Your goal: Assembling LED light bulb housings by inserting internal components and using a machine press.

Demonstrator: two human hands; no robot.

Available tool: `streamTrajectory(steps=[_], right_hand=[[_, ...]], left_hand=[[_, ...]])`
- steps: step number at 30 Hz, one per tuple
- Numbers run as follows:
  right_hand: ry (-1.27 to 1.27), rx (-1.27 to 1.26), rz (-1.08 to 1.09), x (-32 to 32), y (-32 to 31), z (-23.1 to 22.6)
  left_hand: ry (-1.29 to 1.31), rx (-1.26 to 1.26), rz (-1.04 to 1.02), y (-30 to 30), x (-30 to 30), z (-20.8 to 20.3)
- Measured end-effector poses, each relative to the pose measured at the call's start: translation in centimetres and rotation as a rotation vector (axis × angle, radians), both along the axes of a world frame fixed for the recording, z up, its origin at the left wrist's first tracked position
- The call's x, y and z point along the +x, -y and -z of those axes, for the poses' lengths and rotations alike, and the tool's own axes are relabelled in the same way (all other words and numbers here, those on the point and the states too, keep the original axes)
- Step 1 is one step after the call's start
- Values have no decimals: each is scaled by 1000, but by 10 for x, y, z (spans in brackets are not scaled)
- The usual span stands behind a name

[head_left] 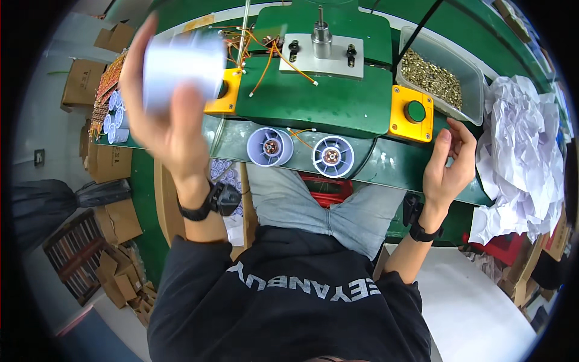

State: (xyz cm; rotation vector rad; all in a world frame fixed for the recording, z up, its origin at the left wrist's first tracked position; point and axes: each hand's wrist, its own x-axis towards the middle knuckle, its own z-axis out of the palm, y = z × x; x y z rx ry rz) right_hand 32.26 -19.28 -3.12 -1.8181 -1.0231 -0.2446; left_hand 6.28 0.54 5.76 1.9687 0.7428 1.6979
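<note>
My left hand is raised at the left, its fingers and thumb round a pale lavender cylindrical fan housing, which is blurred by motion. Two similar housings stand at the bench's near edge: one tilted housing and one facing up, each with vanes and a copper-wound centre. Nearest to my right hand is a yellow box with a green push button. That hand lies at the bench edge with its fingers loosely curled and apart, and I see nothing in it.
A green press base carries a metal plate with an upright pin. Beyond my left hand are a second yellow box, wired parts and more housings. A clear bin of brass-coloured pieces and crumpled paper stand right.
</note>
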Motion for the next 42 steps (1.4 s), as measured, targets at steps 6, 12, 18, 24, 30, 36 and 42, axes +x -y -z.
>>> streamTrajectory(steps=[6, 12, 18, 24, 30, 36, 42], right_hand=[[138, 70, -86, -4, 1, -4], [474, 47, -482, -41, -43, -90], [1032, -230, -692, -75, -123, -147], [1091, -441, -773, -87, -175, -131], [944, -500, -759, -95, -183, -128], [861, -479, -818, -97, -184, -129], [848, -412, -763, -99, -173, -143]], left_hand=[[-367, 208, -8, 14, -92, 82], [-675, 219, -84, 23, -70, 108], [-432, 212, -63, 27, -71, 98], [433, 460, 256, 89, -96, 4], [526, 720, 373, 101, -89, -28], [471, 575, 704, 90, -92, -32], [595, 624, 607, 89, -81, -37]])
